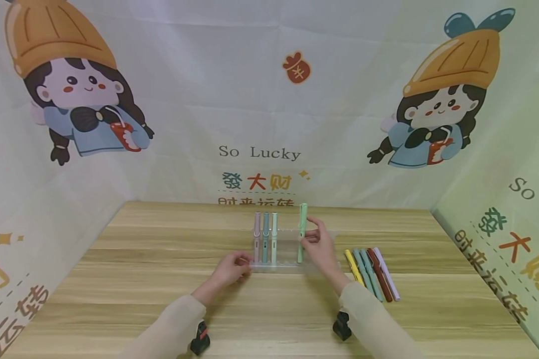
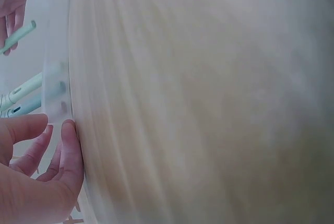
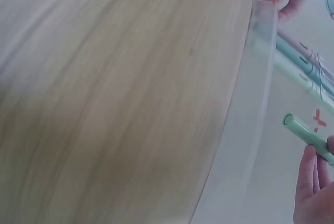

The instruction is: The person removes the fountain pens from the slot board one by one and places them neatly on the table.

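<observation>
And here's the right hand (image 1: 321, 247) pinching a light-green pen (image 1: 303, 217) nearly upright at the right part of the clear pen stand (image 1: 288, 268), its lower end free of the rim, while the left hand (image 1: 231, 268) grips the stand's left end, apparently steadying it! Three pens, mauve (image 1: 257, 224), blue-grey (image 1: 266, 224) and pale aqua (image 1: 275, 224), stand racked, so this looks like the loading step, mid-placement. The next move calls for lining that tip up with a notch and lowering gently, with five capped pens (image 1: 379, 275) lying at the right.
</observation>
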### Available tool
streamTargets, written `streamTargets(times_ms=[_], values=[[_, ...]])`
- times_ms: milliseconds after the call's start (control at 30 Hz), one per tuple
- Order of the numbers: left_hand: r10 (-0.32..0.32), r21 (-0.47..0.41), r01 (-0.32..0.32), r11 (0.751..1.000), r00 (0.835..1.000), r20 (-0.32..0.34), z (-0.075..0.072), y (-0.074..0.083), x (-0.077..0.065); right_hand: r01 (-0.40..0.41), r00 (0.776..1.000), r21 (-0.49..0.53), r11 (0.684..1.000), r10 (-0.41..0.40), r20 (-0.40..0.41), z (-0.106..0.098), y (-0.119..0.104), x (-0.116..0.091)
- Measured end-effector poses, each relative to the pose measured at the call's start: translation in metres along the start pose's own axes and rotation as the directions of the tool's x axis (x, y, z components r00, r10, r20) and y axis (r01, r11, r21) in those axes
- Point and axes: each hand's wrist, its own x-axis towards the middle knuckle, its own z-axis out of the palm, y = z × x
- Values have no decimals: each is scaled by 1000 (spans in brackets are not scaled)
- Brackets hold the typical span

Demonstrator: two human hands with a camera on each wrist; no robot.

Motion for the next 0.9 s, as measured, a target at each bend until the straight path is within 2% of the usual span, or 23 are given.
streamTargets(times_ms=[167,433,733,900], values=[[2,-1,-2,1000,1000,5,-1,1,-1,19,1000,-20,1000,-20,-12,-12,5,1],[-6,-3,6,1000,1000,1,0,1,-2,-26,1000,-81,996,27,5,-32,5,-1],[-17,-9,17,1000,1000,10,0,2,-2,-30,999,-129,991,33,20,-56,8,-4],[-24,-9,24,1000,1000,8,0,1,-1,-22,999,-201,979,29,32,-71,8,-5]])
